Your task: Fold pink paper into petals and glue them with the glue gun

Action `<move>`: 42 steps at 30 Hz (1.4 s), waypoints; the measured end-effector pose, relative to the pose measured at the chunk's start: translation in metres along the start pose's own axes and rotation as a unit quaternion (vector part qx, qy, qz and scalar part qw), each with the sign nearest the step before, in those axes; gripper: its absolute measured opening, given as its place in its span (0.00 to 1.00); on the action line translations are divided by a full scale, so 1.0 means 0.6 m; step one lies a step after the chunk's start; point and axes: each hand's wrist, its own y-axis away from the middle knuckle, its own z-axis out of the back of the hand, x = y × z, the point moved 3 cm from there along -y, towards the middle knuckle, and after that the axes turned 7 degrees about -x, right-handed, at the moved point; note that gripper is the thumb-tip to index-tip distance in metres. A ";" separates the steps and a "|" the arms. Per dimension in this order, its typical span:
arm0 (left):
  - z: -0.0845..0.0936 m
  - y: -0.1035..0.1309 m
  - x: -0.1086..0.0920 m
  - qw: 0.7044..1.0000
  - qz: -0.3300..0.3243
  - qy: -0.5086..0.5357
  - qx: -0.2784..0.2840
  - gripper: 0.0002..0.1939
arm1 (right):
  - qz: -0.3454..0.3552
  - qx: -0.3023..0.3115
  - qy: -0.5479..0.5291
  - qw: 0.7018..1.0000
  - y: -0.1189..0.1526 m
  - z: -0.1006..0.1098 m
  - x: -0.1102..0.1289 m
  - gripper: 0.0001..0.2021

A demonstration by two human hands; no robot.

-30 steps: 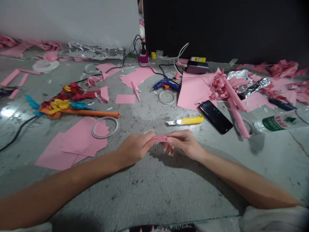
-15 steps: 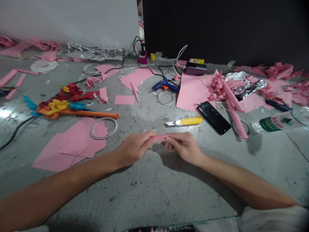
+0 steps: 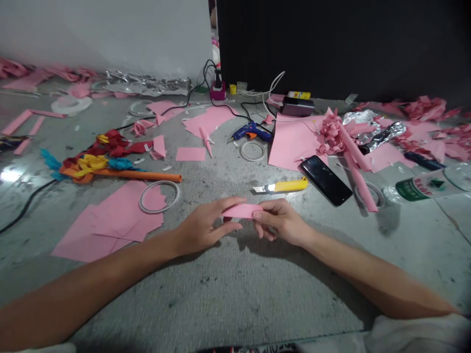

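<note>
Between my hands is a small folded strip of pink paper point(image 3: 241, 211), held level above the table. My right hand point(image 3: 281, 220) pinches its right end between thumb and fingers, the other fingers curled beneath. Around the strip's left end, my left hand point(image 3: 206, 223) has its thumb and fingers spread apart; whether a finger touches the paper I cannot tell. Just beyond the strip lies a yellow utility knife point(image 3: 290, 186) with its blade out, pointing left. A black phone point(image 3: 326, 180) rests to the right of the knife.
Pink paper sheets point(image 3: 84, 230) and a tape roll point(image 3: 159, 197) lie at left, near an orange tube point(image 3: 158, 176) with colourful paper. Behind are a blue glue gun point(image 3: 252, 131) and another tape ring point(image 3: 252, 151). A plastic bottle point(image 3: 423, 188) lies at right.
My left thumb and fingers have parted from their pinch on the strip. The paper now shows more of its broad face, with my right hand still gripping it.
</note>
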 end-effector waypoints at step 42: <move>-0.015 0.009 -0.008 0.999 -0.044 0.017 0.024 0.14 | -0.040 0.041 0.028 0.998 0.005 -0.010 0.003 0.18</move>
